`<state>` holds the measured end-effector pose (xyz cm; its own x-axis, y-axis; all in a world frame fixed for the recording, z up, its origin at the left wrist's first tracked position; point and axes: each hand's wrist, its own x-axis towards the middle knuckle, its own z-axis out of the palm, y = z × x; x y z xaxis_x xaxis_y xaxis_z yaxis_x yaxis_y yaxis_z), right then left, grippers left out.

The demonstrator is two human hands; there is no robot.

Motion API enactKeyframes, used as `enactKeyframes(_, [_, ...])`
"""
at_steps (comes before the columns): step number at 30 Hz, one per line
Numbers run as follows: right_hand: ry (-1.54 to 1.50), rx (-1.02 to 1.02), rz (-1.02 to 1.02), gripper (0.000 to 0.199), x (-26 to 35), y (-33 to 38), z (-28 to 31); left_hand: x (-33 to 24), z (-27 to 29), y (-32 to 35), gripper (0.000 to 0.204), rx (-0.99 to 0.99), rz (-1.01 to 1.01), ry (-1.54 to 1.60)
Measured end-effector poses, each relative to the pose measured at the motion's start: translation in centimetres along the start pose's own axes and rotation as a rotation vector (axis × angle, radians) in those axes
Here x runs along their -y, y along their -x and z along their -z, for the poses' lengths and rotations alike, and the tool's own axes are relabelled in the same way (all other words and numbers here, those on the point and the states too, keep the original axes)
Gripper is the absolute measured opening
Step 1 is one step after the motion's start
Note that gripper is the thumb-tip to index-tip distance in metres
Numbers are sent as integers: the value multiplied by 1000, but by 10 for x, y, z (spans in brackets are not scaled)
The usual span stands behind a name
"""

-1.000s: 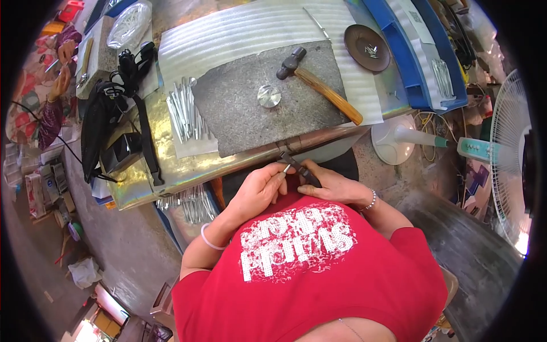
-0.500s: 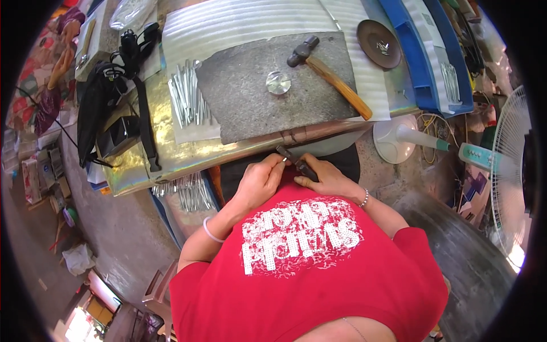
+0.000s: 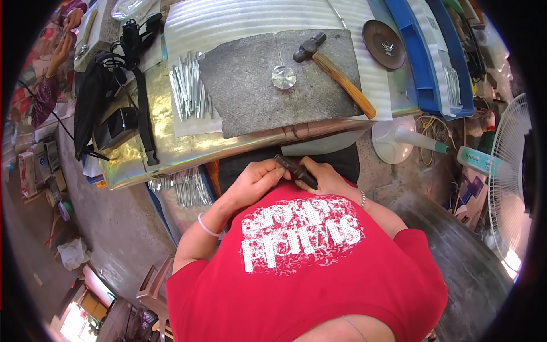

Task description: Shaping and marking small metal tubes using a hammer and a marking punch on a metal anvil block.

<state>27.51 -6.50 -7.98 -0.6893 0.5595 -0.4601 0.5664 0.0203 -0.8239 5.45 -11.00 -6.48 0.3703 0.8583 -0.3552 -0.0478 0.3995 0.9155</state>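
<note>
In front of my lap, just beyond the red shirt, my two hands work close together. My right hand (image 3: 326,178) is closed round a dark metal hand tool (image 3: 296,169) with a blocky, jaw-like head; its exact kind is unclear. My left hand (image 3: 259,181) is closed, thumb and finger pinched at the tool's head. Anything between those fingertips is too small to make out. On the bench past my hands lies a grey slab (image 3: 250,85). A round, shiny metal block (image 3: 284,77) and a wooden-handled hammer (image 3: 342,82) rest on it.
Silvery strips (image 3: 188,88) lie left of the slab. A brown dish (image 3: 383,44) holds small pieces, and a blue tray (image 3: 424,91) stands right. Black straps and bag (image 3: 102,97) occupy the left corner. A fan (image 3: 507,182) is at far right; another person's hand (image 3: 61,52), far left.
The dark tool has swung slightly, showing more of its length between my hands. Both hands stay close together. The whole view has shifted a little.
</note>
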Motion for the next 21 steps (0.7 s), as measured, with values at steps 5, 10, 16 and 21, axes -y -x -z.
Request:
enactKeyframes(5, [34, 44, -12, 37, 3, 0, -2, 18, 7, 5, 28, 262, 240, 631])
enactKeyframes(10, [-17, 56, -93, 34, 12, 0, 2, 20, 3, 2, 15, 64, 10, 161])
enactKeyframes(16, [-2, 61, -122, 33, 15, -4, 0, 24, 2, 12, 11, -243, -380, -957])
enactKeyframes(21, [2, 59, -121, 34, 14, -6, -4, 30, 3, 6, 9, -215, -338, -663])
